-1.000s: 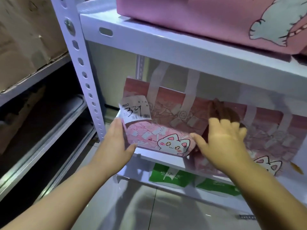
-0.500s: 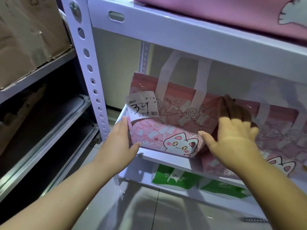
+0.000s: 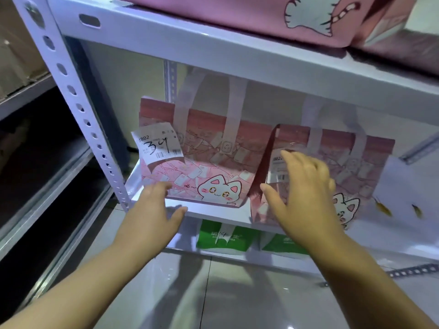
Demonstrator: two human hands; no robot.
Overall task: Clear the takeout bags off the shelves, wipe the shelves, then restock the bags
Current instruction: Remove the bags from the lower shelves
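Note:
Two pink cat-print takeout bags stand upright side by side on the white middle shelf. The left bag carries a paper ticket marked 34. My left hand hovers open at the shelf's front edge, just below that bag's lower left corner, holding nothing. The right bag overhangs the shelf edge slightly. My right hand lies spread against its front face, over its ticket, fingers apart and not gripping.
A large pink bag lies on the shelf above. Green bags sit on the shelf below. A perforated white upright stands at left, with a darker metal rack and cardboard boxes beyond it. Glossy tiled floor lies beneath.
My left hand has slid off the left bag's side down to the shelf edge. My right hand has moved from between the bags onto the right bag's front.

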